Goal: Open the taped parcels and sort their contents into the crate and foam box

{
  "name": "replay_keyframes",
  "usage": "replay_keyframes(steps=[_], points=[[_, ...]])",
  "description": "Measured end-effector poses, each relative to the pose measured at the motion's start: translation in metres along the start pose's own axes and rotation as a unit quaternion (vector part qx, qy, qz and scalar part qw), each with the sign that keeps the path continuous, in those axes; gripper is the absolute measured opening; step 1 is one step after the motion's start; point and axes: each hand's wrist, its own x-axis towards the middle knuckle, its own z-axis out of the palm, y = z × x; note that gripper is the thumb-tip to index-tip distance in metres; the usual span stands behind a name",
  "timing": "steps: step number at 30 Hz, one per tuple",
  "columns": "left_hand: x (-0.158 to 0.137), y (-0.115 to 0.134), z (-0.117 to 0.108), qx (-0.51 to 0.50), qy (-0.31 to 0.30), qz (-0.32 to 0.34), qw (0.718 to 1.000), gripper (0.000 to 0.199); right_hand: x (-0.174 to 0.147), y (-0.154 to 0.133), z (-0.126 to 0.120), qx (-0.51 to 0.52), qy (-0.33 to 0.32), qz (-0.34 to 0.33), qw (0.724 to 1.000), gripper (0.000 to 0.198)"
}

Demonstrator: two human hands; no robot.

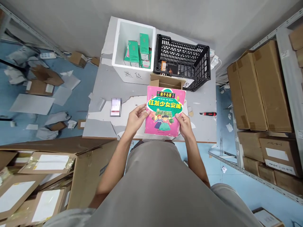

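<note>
Left hand [136, 118] and right hand [185, 125] each clamp a side edge of the book [164, 111], which looks light, thin and slightly flexible.

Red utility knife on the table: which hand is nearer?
Right. The right hand grips the pink book's right edge, with the red utility knife apart on its outer side. The left hand holds the book's far edge, farther away.
</note>
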Motion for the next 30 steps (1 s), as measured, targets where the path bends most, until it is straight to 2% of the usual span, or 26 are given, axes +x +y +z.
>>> replay_keyframes(steps=[2,4,8,13,16,19,22,25,27,30], points=[[-0.001,0.005,-0.006,-0.025,-0.04,-0.03,0.998,0.076,-0.001,0.0,0.0,0.006,-0.003,0.005,1.0,0.066],[-0.005,0.01,-0.009,-0.029,-0.046,-0.037,0.998,0.07,-0.001,0.0,0.001,0.009,-0.008,0.006,1.0,0.063],[-0.01,0.019,-0.009,-0.022,-0.035,-0.031,0.999,0.068,0.001,-0.003,0.003,-0.004,-0.018,0.002,1.0,0.067],[-0.011,0.027,-0.013,-0.021,-0.061,-0.015,0.998,0.069,0.003,-0.009,0.0,-0.044,-0.017,-0.039,0.998,0.064],[-0.012,0.031,-0.017,-0.008,-0.056,0.019,0.998,0.064,0.002,-0.012,-0.006,-0.087,-0.001,-0.076,0.993,0.057],[-0.011,0.035,-0.021,0.017,-0.044,0.082,0.996,0.053,0.0,-0.017,-0.011,-0.119,-0.013,-0.117,0.986,0.048],[-0.011,0.04,-0.023,0.029,-0.05,0.151,0.987,0.045,-0.003,-0.023,-0.01,-0.123,-0.037,-0.15,0.98,0.04],[-0.014,0.047,-0.023,0.034,-0.053,0.182,0.981,0.043,-0.006,-0.027,-0.007,-0.111,-0.037,-0.162,0.98,0.037],[-0.017,0.051,-0.023,0.032,-0.047,0.177,0.982,0.041,-0.008,-0.027,-0.007,-0.104,-0.034,-0.165,0.98,0.036],[-0.021,0.05,-0.024,0.018,-0.034,0.124,0.991,0.048,-0.01,-0.024,-0.012,-0.101,-0.025,-0.16,0.982,0.04]])
